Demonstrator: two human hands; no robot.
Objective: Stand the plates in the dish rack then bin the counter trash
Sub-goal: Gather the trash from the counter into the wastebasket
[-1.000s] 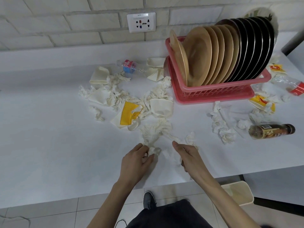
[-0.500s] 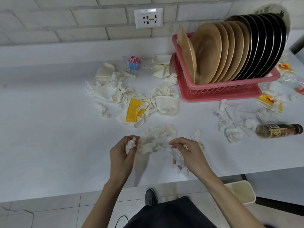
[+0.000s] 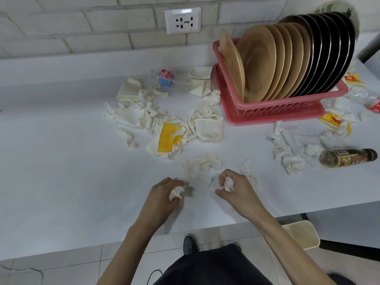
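Several tan plates [image 3: 261, 62] and black plates [image 3: 333, 50] stand upright in the pink dish rack [image 3: 273, 109] at the back right of the white counter [image 3: 61, 171]. My left hand [image 3: 162, 198] grips a crumpled tissue [image 3: 176, 193] near the counter's front. My right hand [image 3: 236, 189] holds another tissue wad [image 3: 228, 183] in curled fingers. A loose tissue pile [image 3: 200, 164] lies just beyond both hands.
Crushed paper cups [image 3: 208, 130], a yellow wrapper [image 3: 167, 138] and a plastic bottle [image 3: 170, 78] litter the counter's middle. More tissues [image 3: 287, 155], a brown bottle [image 3: 347, 158] and yellow wrappers [image 3: 333, 121] lie right of the rack. A cream bin [image 3: 302, 235] stands on the floor below the counter's right edge.
Both hands have closed on tissue wads and lifted them slightly off the counter, pulling back from the tissue pile toward me.
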